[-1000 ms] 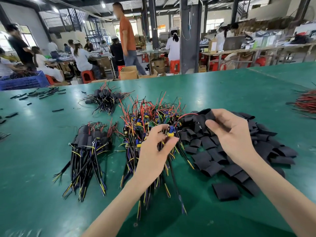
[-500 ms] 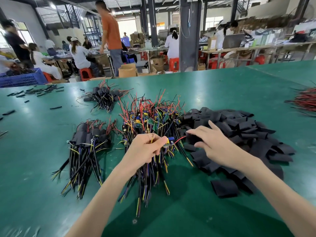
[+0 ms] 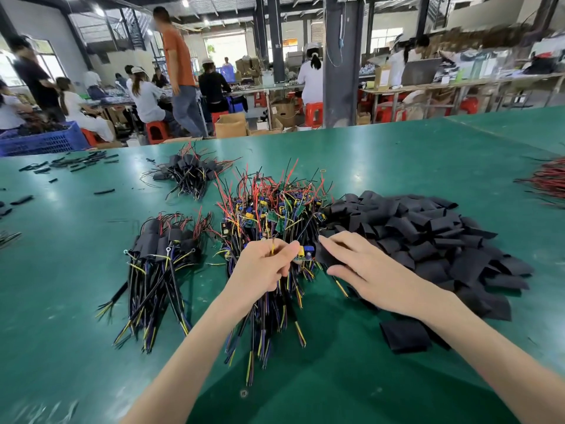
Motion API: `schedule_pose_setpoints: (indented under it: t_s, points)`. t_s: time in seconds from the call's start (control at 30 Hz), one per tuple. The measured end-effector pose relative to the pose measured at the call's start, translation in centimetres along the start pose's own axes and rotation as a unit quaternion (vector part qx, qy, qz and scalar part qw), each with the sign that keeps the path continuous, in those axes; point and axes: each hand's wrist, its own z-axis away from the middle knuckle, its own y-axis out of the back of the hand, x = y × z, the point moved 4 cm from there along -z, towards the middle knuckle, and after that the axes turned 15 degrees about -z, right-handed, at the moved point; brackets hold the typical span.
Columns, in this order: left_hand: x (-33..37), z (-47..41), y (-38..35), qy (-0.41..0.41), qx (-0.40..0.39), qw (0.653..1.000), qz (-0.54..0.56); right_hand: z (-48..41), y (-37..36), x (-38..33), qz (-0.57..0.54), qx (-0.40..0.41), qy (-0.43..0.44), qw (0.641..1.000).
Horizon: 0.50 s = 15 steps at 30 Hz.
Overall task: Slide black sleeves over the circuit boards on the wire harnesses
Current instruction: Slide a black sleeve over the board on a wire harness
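Note:
My left hand grips one wire harness, its small circuit board with blue and yellow parts sticking out past my fingers. Right beside the board, my right hand pinches a black sleeve between thumb and fingers, its edge close to the board. Under both hands lies the pile of bare harnesses with red, black and yellow wires. The heap of loose black sleeves spreads to the right.
A bundle of sleeved harnesses lies to the left and another farther back. One flat sleeve lies near my right forearm. Red wires sit at the right edge. A blue crate and seated workers are beyond the green table.
My right hand took a sleeve from the heap and brought it left, up to the board. My left hand lowered the harness slightly and kept its grip.

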Motion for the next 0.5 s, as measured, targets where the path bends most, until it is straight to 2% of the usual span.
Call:
schedule_pose_setpoints:
  t_s: [0.27, 0.5]
  points:
    - [0.06, -0.01, -0.26, 0.012, -0.01, 0.999, 0.03, -0.07, 0.48, -0.55, -0.035, 0.06, 0.005, 0.998]
    - [0.21, 0.07, -0.2, 0.004, -0.031, 0.999, 0.014, -0.13, 0.45, -0.44, -0.095, 0.084, -0.006, 0.992]
